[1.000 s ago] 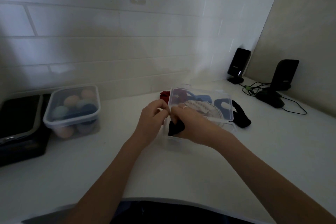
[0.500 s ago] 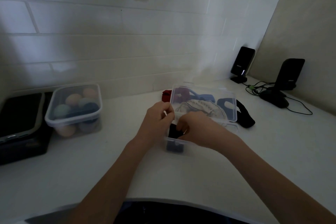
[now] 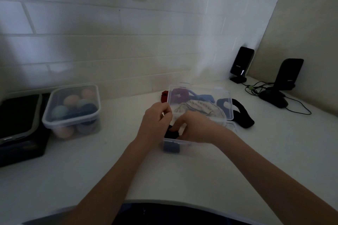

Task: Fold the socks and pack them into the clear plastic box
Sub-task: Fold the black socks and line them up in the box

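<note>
clear plastic box (image 3: 230,127): on white counter (image 3: 91,170), lid (image 3: 201,103) raised | dark folded sock (image 3: 171,134): bunched, in box's near-left corner | right hand (image 3: 193,128): grip pinching sock | left hand (image 3: 157,122): curled, grip on lid corner

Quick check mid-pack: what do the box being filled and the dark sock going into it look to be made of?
Clear plastic box: looks like rigid, glossy, see-through plastic; the socks behind its raised lid show through, and the rims catch light.
Dark sock: apparently soft, matte knit fabric, bunched under the right hand; the dim light hides its weave.
</note>
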{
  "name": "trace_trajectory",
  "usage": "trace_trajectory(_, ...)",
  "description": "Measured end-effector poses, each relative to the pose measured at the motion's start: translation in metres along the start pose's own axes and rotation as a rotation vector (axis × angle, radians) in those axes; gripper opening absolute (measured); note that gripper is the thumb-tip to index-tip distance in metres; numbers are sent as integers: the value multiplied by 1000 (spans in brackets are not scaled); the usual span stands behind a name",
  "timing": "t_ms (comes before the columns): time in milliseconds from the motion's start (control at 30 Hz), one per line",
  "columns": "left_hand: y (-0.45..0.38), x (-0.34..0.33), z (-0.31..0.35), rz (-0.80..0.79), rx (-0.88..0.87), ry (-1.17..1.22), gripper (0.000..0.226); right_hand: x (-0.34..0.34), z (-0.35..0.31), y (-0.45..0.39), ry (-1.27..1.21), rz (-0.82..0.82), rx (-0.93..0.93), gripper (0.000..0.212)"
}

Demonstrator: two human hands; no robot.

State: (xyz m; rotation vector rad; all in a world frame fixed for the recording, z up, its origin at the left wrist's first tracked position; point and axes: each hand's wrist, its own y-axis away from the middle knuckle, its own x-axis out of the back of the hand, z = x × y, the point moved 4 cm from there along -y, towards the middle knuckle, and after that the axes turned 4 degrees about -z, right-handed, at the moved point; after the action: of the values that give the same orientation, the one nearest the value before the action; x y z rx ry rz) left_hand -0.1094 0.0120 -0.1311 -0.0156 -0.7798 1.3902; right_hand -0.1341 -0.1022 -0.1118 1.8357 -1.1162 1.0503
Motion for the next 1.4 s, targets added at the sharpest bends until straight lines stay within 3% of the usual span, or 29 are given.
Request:
trace_trajectory(67,0,2,0,-3,-2,-37,10,8,6,5,-165,-82,-43,31)
trace_trajectory(133,-1,9,0,33,-2,-11,8,28,20,21,-420,-3,-91,24)
trace_trajectory(200,-1,15,2,87,-11,44,11,53,46,38,-582,272,-105,13)
trace_trajectory(267,-2,16,5,103,-22,51,13,71,83,53,-517,619,-173,11)
trace_trajectory(333,-3,13,8,87,-34,28,10,75,123,57,-383,852,-316,16)
trace_trajectory(400,-4,11,10,81,-49,5,7,67,152,51,-305,842,-462,28)
trace_trajectory(467,-7,10,12,80,-58,7,9,51,168,40,-247,651,-598,47)
trace_trajectory(567,-12,10,14,82,-65,15,12,37,176,34,-210,543,-688,42)
trace_trajectory(700,-16,8,18,68,-99,14,6,48,172,40,-210,728,-677,19)
trace_trajectory(833,-27,-5,35,14,-174,37,15,70,137,62,-170,1045,-540,21)
trace_trajectory(933,-35,-23,53,-80,-162,145,9,80,100,75,-191,1149,-394,23)
trace_trajectory(1033,-43,-48,63,-276,38,399,36,75,67,72,-222,1072,-289,27)
trace_trajectory(1100,-48,-62,68,-362,103,511,33,66,54,64,-205,957,-306,32)
trace_trajectory(1200,-52,-61,74,-202,99,557,7,59,45,48,-193,770,-283,36)
trace_trajectory(1300,-57,-47,67,-46,83,616,13,62,47,39,-381,595,-138,36)
trace_trajectory(1400,-62,-35,58,-77,91,631,17,67,51,38,-563,534,-61,28)
